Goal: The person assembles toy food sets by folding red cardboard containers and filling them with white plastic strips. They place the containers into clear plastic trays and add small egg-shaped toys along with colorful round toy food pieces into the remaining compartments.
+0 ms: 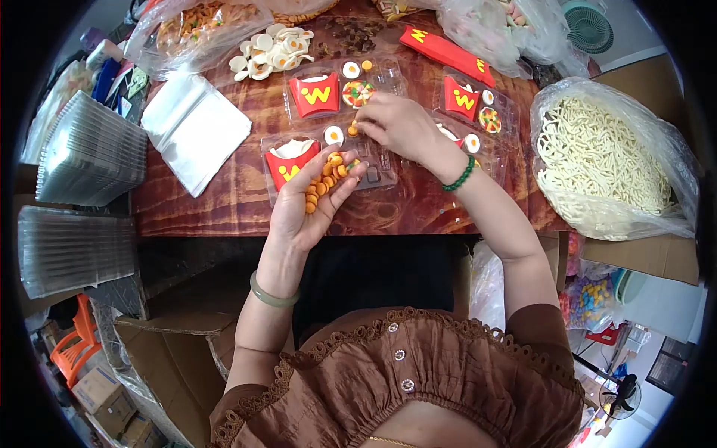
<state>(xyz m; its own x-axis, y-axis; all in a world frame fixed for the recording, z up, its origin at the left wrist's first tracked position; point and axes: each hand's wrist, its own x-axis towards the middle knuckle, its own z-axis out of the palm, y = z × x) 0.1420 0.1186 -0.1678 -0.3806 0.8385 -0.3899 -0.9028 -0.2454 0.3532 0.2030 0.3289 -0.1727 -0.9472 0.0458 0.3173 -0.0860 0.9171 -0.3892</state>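
Observation:
My left hand (pixel 314 198) is palm up, cupped around several small orange pieces (pixel 321 187). My right hand (pixel 396 127) pinches a small orange piece (pixel 352 129) over the near-left clear tray, beside a white-and-yellow egg piece (pixel 334 135). That tray also has a red fries box (pixel 287 163), partly behind my left hand. Behind it, another clear tray (pixel 326 113) holds a red fries box (pixel 315 95), an egg piece (pixel 351 69), an orange piece (pixel 367 66) and a round pizza piece (pixel 358 93). More filled trays lie to the right, one partly under my right wrist.
Egg pieces (pixel 270 51) are heaped at the back, near red flat boxes (pixel 448 54). White sheets (pixel 197 133) lie left, beside stacked clear trays (pixel 91 149). A bag of pale strips (pixel 601 153) stands right. Plastic bags (pixel 205 33) line the back edge.

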